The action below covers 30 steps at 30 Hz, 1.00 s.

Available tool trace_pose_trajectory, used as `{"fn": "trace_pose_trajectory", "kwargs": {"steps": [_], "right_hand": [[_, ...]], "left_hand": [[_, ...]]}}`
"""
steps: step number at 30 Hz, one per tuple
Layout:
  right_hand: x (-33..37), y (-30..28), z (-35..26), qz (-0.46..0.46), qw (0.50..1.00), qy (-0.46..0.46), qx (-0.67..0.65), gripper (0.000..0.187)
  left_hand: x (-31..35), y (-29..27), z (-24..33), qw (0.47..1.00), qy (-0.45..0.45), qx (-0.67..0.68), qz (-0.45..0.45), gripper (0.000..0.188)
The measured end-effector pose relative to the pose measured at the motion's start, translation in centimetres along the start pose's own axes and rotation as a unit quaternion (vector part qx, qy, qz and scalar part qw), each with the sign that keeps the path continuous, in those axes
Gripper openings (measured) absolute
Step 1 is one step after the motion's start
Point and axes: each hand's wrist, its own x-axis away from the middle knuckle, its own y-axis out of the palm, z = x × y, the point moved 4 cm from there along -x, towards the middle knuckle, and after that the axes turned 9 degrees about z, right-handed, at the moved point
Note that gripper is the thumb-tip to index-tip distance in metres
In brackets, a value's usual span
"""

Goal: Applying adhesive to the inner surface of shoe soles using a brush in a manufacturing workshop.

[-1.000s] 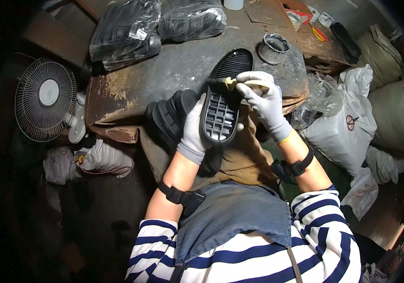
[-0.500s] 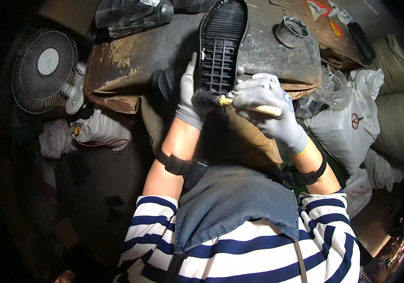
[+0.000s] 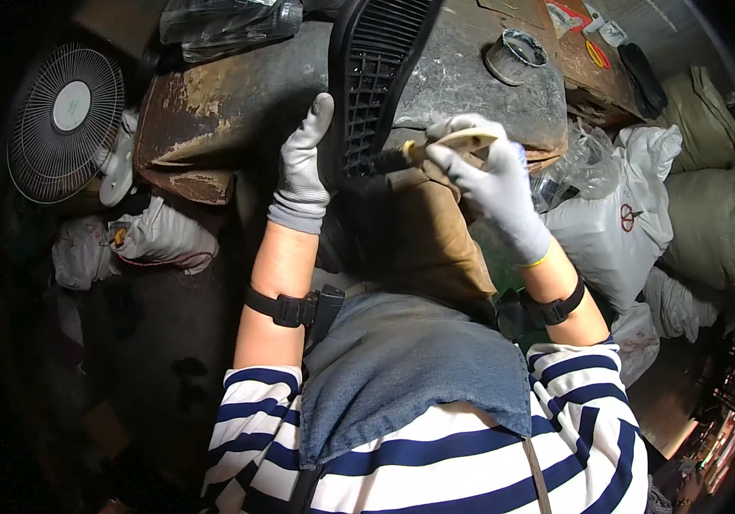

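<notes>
A black shoe sole with a grid of hollows in its heel half stands tilted before me, its far end cut off by the upper edge. My left hand, in a pale grey glove, grips the sole from the left. Its thumb points up along the rim and its fingers are hidden behind. In my gloved right hand is a brush with a light handle, a yellow band and dark bristles. The bristles lie at the heel end of the sole; whether they touch it I cannot tell.
Behind the sole is a worn, stained work surface bearing a smeared pot. Yellow-handled scissors and a dark insole-shaped piece lie farther right. A fan stands at left, white sacks at right. Brown cloth lies below the sole.
The sole has shifted left and tilted, its far end now leaning right. My left hand moved left with it. The brush turned in my right hand, its handle end rising.
</notes>
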Motion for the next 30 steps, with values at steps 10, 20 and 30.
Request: {"fn": "trace_pose_trajectory", "kwargs": {"steps": [10, 20, 30], "right_hand": [[-2.2, -0.7, -0.6, 0.049, 0.969, -0.150, 0.191, 0.020], [-9.4, -5.8, -0.9, 0.152, 0.945, -0.188, 0.218, 0.019], [-7.2, -3.9, 0.4, 0.134, 0.983, -0.115, -0.052, 0.020]], "left_hand": [[2.5, 4.0, -1.4, 0.981, 0.072, -0.179, 0.030, 0.041], [4.9, 2.3, -3.1, 0.982, -0.021, -0.185, 0.038, 0.041], [18.9, -5.9, 5.2, 0.982, 0.033, -0.012, 0.184, 0.066]]}}
